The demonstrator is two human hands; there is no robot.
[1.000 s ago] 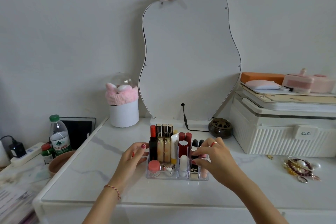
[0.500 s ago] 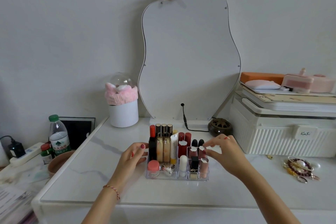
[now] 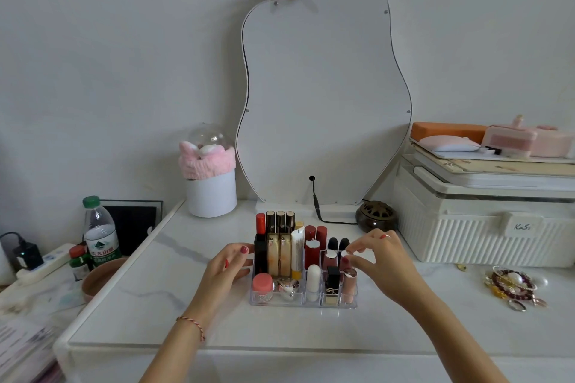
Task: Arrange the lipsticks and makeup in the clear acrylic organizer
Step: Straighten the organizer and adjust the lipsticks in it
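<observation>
— What's different from a second ago?

— The right hand has lifted out of the front right compartments of the clear acrylic organizer on the white marble-look tabletop. A second ago it was down over the black-and-gold square lipstick and the pale pink tube with a silver top; now it hovers above the right-hand cells, thumb and forefinger nearly pinched at a dark-red lipstick in the row behind. Whether they actually grip it or only touch its cap, I cannot tell.

— And the other hand?

— The left hand has not moved — its fingers lie loosely straight against the organizer's left wall, bracing it.

— So where does the job stand?

— Nearly done, I'd judge. Every cell looks filled and upright — the tall gold-capped tubes at the back, the round coral-lidded jar in front — and no makeup lies loose on the tabletop. This looks like final straightening.
</observation>
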